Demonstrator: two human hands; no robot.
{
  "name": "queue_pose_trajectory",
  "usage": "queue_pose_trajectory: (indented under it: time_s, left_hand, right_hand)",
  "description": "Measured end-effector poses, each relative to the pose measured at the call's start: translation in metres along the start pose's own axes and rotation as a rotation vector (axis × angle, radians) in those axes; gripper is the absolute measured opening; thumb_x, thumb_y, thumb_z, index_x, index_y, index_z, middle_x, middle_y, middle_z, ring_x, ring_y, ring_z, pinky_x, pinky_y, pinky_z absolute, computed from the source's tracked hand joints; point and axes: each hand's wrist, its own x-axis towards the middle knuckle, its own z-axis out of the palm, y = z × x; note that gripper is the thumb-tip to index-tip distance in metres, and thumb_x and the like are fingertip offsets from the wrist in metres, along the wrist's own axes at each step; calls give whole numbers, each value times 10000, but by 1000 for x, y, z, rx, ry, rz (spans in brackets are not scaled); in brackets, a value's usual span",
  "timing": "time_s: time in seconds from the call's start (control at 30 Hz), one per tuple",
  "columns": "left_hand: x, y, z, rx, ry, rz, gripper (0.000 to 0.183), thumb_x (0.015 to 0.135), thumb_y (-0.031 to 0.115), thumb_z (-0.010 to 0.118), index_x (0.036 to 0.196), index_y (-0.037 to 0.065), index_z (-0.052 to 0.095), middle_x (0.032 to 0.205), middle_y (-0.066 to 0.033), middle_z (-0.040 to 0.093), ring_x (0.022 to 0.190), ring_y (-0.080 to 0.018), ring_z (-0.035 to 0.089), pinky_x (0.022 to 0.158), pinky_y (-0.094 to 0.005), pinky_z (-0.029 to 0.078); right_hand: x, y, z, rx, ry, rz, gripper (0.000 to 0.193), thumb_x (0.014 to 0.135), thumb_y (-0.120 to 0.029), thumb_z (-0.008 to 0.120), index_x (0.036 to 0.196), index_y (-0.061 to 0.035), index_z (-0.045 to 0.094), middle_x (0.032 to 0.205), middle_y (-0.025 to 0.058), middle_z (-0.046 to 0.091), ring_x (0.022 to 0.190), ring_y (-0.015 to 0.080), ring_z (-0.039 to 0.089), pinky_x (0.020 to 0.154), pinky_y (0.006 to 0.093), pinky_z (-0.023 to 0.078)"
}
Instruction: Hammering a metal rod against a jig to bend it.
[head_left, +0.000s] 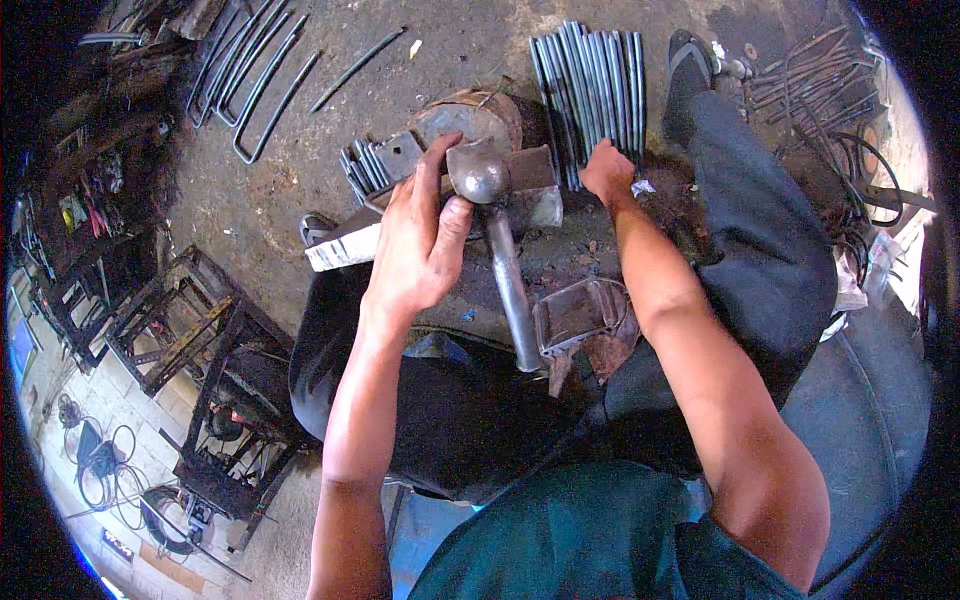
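Observation:
My left hand is beside a hammer, its thumb and forefinger stretched apart next to the rounded steel hammer head. The other fingers are partly hidden. The hammer's metal handle points back toward my lap. Under and behind the hammer is a metal block with a round, worn top, with an angled metal plate beside it. My right hand is closed at the near end of a row of straight metal rods lying side by side; its fingertips are hidden.
Short rods sit left of the block. Bent, U-shaped rods and a single rod lie on the floor at far left. Rusty rods and cables are at far right. Metal frames stand left. A box-like metal piece is between my legs.

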Motion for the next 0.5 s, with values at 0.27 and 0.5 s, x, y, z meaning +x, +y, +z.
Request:
queue_pose_trajectory:
  time_s: [0.27, 0.5]
  left_hand:
    - [-6, -1, 2, 49, -11, -16, 637, 933, 489, 423, 1362, 22, 363, 1102, -283, 582, 1069, -465, 522, 940, -484, 380]
    - [-27, 4, -10, 176, 0, -28, 656, 941, 517, 355, 1340, -3, 389, 1061, -265, 588, 1021, -450, 524, 915, -469, 376]
  right_hand:
    - [-3, -3, 2, -34, 46, 45, 456, 756, -283, 668, 1089, 7, 552, 1035, 239, 647, 1007, 379, 625, 880, 464, 479]
    - [-5, 2, 15, 350, 69, 56, 477, 749, -382, 647, 989, 30, 627, 1030, 307, 617, 1026, 452, 579, 909, 445, 466]
